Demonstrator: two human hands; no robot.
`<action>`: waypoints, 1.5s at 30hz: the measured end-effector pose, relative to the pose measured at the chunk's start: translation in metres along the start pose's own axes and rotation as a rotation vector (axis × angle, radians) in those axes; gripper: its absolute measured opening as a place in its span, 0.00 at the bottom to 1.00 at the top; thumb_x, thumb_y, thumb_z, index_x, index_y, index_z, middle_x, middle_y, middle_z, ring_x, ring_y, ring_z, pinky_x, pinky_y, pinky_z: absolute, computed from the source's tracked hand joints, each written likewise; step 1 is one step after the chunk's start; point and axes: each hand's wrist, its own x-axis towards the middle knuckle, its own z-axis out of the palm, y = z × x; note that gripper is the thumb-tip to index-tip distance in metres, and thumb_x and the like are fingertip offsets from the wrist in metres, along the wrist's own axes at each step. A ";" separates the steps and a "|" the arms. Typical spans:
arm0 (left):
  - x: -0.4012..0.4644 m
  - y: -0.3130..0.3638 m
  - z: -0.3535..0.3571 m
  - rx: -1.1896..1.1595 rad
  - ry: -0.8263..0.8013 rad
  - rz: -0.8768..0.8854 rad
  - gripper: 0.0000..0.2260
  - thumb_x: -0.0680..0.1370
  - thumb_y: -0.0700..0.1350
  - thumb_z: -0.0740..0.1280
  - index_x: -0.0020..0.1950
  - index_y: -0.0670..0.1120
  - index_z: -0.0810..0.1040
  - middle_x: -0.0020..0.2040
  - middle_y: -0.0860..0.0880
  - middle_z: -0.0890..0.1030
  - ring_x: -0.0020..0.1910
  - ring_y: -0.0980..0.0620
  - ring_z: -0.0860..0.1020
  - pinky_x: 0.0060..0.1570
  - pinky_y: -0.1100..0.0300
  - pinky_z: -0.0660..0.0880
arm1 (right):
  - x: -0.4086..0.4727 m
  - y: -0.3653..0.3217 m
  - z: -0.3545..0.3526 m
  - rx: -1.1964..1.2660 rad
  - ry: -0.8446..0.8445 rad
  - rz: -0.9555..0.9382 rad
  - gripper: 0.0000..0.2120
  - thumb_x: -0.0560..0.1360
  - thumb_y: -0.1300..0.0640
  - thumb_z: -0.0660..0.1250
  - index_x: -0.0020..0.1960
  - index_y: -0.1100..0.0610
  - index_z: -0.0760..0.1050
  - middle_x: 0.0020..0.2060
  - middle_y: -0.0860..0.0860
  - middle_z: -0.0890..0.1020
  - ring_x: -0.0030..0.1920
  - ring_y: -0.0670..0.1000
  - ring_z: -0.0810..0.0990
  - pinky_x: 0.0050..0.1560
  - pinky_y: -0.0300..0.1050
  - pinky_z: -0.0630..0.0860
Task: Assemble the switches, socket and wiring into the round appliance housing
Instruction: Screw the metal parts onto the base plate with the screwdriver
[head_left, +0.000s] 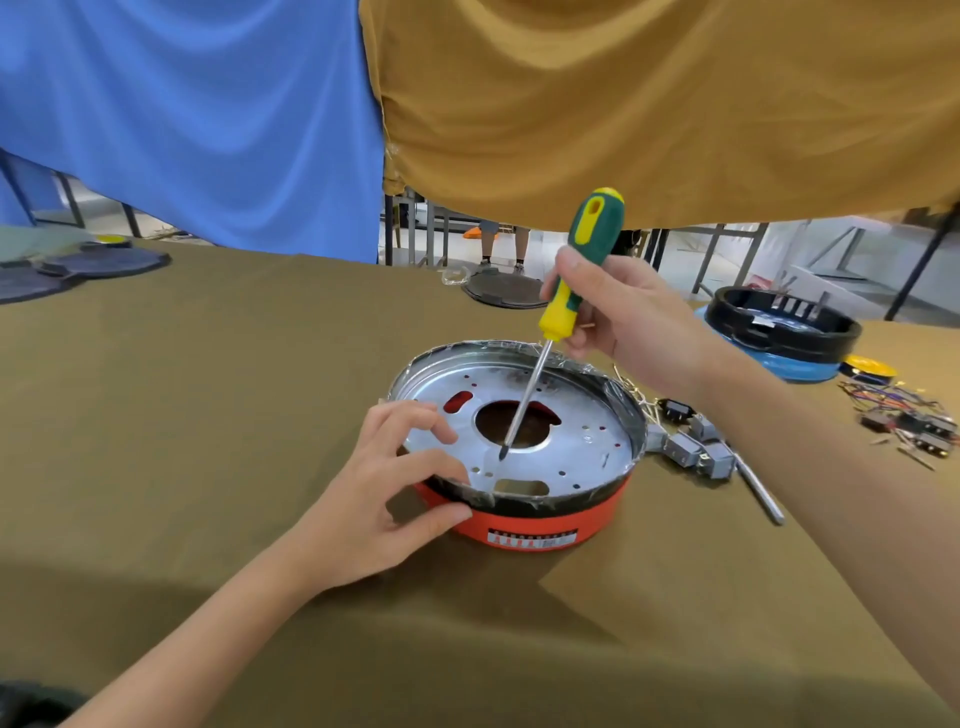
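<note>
Screwdriver (574, 291) in right hand (631, 317), tip on housing plate (576, 415)

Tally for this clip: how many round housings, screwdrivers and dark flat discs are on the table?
Round housings: 2 (red housing, blue-and-black housing)
Screwdrivers: 1 (screwdriver, held by the right hand)
Dark flat discs: at least 3 (left pile overlaps; far disc)
Total: at least 6
</note>
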 end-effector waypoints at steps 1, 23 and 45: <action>0.001 -0.001 0.001 -0.007 -0.004 -0.003 0.09 0.76 0.52 0.70 0.47 0.48 0.82 0.58 0.50 0.74 0.69 0.46 0.66 0.69 0.55 0.63 | -0.001 0.003 0.000 0.022 -0.031 -0.004 0.15 0.80 0.47 0.62 0.46 0.59 0.76 0.31 0.51 0.76 0.29 0.50 0.71 0.33 0.42 0.72; 0.003 -0.006 0.003 -0.033 -0.052 -0.056 0.08 0.76 0.53 0.71 0.46 0.48 0.82 0.53 0.51 0.76 0.64 0.44 0.71 0.64 0.32 0.66 | -0.001 0.019 0.012 0.012 -0.167 -0.008 0.19 0.75 0.44 0.64 0.46 0.61 0.75 0.35 0.56 0.77 0.32 0.55 0.72 0.33 0.41 0.74; 0.002 -0.006 0.002 -0.040 -0.053 -0.048 0.08 0.75 0.52 0.72 0.46 0.48 0.82 0.53 0.52 0.76 0.65 0.45 0.70 0.64 0.38 0.68 | -0.003 0.012 0.010 -0.040 -0.194 -0.002 0.21 0.77 0.48 0.64 0.51 0.69 0.74 0.37 0.57 0.77 0.36 0.60 0.74 0.38 0.43 0.77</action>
